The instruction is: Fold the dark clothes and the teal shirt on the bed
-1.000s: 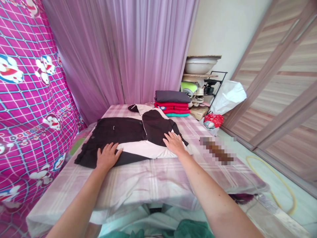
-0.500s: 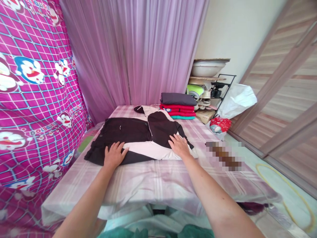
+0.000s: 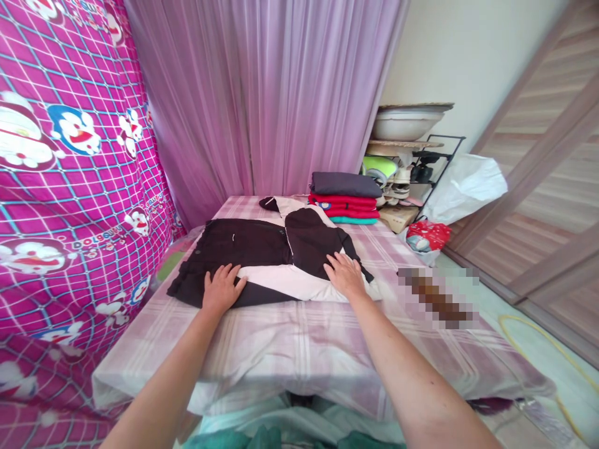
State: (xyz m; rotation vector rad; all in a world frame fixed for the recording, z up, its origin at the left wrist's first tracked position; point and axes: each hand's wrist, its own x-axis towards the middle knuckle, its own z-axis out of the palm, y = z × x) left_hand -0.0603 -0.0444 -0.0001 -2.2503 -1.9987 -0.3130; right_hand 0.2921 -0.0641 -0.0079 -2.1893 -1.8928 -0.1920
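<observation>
A black and white hooded jacket (image 3: 248,243) lies spread on the table, its hood to the right and one sleeve folded along the near side. My left hand (image 3: 223,288) rests flat on the jacket's near left part, fingers spread. Over at the hood's near edge, my right hand (image 3: 345,274) also lies flat with its fingers apart, touching the black and white fabric. Neither hand grips anything. A far sleeve's dark cuff (image 3: 268,203) points toward the curtain.
Behind the jacket is a stack of folded clothes (image 3: 346,196) in grey, red and green. A checked cloth (image 3: 299,349) covers the table. A blurred-out brown item (image 3: 437,299) lies at right. Beyond stand a rack (image 3: 440,162), a white bag (image 3: 463,187) and a purple curtain (image 3: 276,93).
The view has shifted slightly, so everything appears a little farther right. Both hands stay flat on the jacket, which looks unchanged.
</observation>
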